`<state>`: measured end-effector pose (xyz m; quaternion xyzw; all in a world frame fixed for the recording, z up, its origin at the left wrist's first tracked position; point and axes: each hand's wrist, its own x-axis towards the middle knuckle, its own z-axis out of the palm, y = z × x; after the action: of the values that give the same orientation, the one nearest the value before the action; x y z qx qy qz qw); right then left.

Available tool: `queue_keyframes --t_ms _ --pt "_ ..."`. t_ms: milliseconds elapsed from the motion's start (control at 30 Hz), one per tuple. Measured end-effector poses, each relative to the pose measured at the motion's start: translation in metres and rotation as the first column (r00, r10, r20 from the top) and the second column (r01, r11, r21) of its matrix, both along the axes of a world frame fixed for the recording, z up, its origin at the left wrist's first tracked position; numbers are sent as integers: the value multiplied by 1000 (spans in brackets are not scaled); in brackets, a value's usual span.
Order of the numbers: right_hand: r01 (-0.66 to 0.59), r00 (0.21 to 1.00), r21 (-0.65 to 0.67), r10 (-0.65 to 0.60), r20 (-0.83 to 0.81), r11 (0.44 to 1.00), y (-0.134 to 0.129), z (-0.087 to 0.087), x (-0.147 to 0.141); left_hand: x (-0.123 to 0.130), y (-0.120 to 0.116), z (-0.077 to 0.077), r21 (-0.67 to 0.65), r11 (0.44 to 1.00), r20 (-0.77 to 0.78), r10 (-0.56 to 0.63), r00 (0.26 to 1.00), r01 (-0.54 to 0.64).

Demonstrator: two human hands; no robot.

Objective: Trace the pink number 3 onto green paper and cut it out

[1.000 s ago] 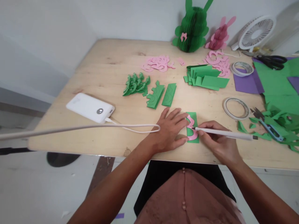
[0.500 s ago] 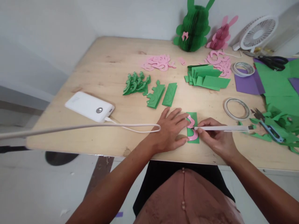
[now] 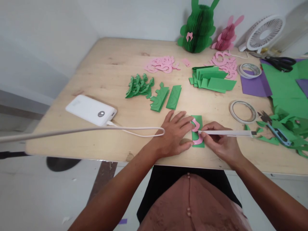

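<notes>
On the white power bank [image 3: 91, 110], a dark round spot is showing marks too small to read. The left hand [image 3: 171, 135], fingers spread, is pressing the pink cutout [image 3: 198, 140] onto the green paper strip [image 3: 202, 122] near the table's front edge. The right hand [image 3: 220, 141] is pinching a white pen [image 3: 226, 132], its tip touching the cutout. Farther right, a tape roll [image 3: 243, 112] is lying flat, showing no readable lettering.

Dusty brown-pink top [image 3: 170, 205], small round buttons [image 3: 189, 210] down front, black bottoms [image 3: 158, 179]
</notes>
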<state>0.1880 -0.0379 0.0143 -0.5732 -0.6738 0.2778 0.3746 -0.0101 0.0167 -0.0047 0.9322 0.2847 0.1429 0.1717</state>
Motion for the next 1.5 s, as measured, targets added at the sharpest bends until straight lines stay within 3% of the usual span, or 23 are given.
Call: queue_keyframes --t_ms 1500 --pt "57 998 8 -56 -20 998 -5 -2 3 1 0 -2 20 1000 0 1 1000 -1"
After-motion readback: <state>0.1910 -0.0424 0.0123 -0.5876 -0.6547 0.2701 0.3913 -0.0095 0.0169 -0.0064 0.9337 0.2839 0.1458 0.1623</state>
